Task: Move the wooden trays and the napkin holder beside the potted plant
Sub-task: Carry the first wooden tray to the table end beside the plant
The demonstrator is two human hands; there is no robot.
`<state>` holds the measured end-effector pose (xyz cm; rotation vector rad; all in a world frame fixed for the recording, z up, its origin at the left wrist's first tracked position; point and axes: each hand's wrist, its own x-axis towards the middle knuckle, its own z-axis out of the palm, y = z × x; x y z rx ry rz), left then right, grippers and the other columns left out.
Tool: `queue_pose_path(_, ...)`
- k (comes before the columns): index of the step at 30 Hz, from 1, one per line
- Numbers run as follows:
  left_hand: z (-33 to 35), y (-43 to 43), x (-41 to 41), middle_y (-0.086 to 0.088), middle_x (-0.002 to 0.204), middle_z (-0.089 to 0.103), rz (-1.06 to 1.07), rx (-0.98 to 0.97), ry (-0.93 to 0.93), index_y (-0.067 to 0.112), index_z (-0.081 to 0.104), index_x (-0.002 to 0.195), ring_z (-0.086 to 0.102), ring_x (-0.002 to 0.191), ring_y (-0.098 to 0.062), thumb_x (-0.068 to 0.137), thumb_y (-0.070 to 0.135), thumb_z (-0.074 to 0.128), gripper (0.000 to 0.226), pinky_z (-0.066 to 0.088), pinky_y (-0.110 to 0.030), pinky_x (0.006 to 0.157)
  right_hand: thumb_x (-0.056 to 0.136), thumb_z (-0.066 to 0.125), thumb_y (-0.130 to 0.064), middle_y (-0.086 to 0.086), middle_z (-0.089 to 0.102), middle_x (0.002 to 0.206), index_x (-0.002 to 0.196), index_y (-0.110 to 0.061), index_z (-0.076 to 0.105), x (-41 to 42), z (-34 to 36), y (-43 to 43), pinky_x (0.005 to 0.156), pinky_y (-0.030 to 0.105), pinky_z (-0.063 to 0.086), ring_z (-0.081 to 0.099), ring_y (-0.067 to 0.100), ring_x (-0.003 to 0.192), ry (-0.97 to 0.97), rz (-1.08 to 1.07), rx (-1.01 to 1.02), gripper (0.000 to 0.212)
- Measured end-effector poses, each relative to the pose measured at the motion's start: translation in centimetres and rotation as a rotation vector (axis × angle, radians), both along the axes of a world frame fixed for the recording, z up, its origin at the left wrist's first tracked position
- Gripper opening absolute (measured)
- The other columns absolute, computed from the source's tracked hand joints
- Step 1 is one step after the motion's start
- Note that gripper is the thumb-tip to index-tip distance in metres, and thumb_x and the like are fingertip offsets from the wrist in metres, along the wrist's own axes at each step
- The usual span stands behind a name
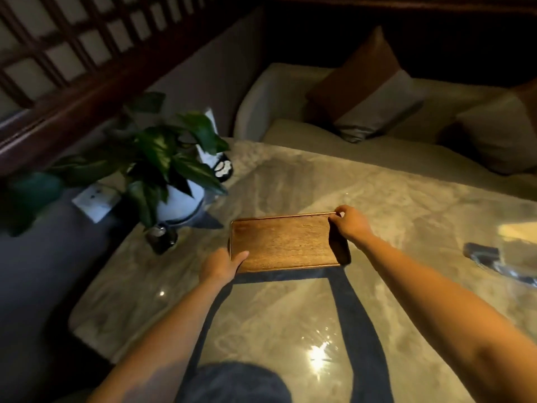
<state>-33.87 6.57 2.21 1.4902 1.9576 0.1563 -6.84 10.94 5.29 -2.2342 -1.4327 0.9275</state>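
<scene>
A rectangular wooden tray (283, 242) is held just above or on the glossy marble table (377, 199), a little right of the potted plant (171, 170) in its white pot. My left hand (222, 264) grips the tray's near left corner, thumb on top. My right hand (348, 222) pinches the far right corner. Behind the plant stands a dark holder with a white sheet in it (218, 158), partly hidden by leaves; whether it is the napkin holder I cannot tell.
A small dark jar (161, 238) sits in front of the plant pot near the table's left edge. A dark blurred object (488, 255) lies at the table's right. Beyond the table is a sofa (290, 97) with cushions (369, 85). A wall socket (96, 199) is at left.
</scene>
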Motion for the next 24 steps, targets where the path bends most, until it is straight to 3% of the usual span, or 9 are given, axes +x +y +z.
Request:
queue_pose_path(6, -2.0, -1.9, -4.4, -0.020, 0.099, 0.073, 0.105, -0.038, 0.022, 0.004, 0.067, 0.103, 0.067, 0.095, -0.034, 0.091, 0.052, 0.043, 0.055, 0.048, -0.036, 0.082, 0.095, 0.051, -0.026, 0.024, 0.062, 0.123, 0.121, -0.003, 0.058, -7.1, -0.8, 5.2, 0.094, 0.043, 0.048, 0.058, 0.038, 0.113, -0.054, 0.207, -0.046, 0.036)
queue_pose_path(9, -2.9, -2.2, -5.8, -0.019, 0.097, 0.074, 0.138, -0.068, 0.036, 0.001, 0.071, 0.095, 0.068, 0.095, -0.033, 0.091, 0.052, 0.041, 0.060, 0.048, -0.033, 0.082, 0.094, 0.050, -0.030, 0.024, 0.061, 0.123, 0.118, -0.006, 0.058, -10.1, -1.8, 7.6, 0.092, 0.042, 0.048, 0.057, 0.039, 0.114, -0.092, 0.281, -0.072, 0.034)
queue_pose_path(12, -4.0, -2.0, -6.8, -0.019, 0.097, 0.075, 0.208, -0.106, 0.031, 0.000, 0.071, 0.091, 0.069, 0.095, -0.031, 0.090, 0.055, 0.040, 0.063, 0.049, -0.033, 0.083, 0.093, 0.051, -0.033, 0.023, 0.052, 0.134, 0.128, -0.010, 0.052, -12.6, -3.0, 9.7, 0.101, 0.046, 0.045, 0.050, 0.041, 0.122, -0.099, 0.318, -0.097, 0.042)
queue_pose_path(18, -5.5, -0.9, -7.5, -0.014, 0.103, 0.074, 0.327, -0.155, 0.024, 0.005, 0.068, 0.100, 0.068, 0.099, -0.027, 0.087, 0.060, 0.042, 0.062, 0.051, -0.037, 0.087, 0.093, 0.050, -0.036, 0.020, 0.045, 0.142, 0.137, -0.016, 0.045, -16.0, -5.2, 13.7, 0.108, 0.049, 0.040, 0.041, 0.041, 0.131, -0.112, 0.397, -0.146, 0.049)
queue_pose_path(24, -6.8, 0.2, -8.1, -0.015, 0.097, 0.075, 0.314, -0.152, 0.172, 0.003, 0.070, 0.096, 0.069, 0.092, -0.030, 0.088, 0.060, 0.038, 0.066, 0.051, -0.037, 0.078, 0.093, 0.048, -0.040, 0.024, 0.050, 0.135, 0.127, -0.008, 0.052, -18.6, -7.1, 16.3, 0.102, 0.048, 0.042, 0.045, 0.042, 0.125, -0.135, 0.452, -0.134, 0.047)
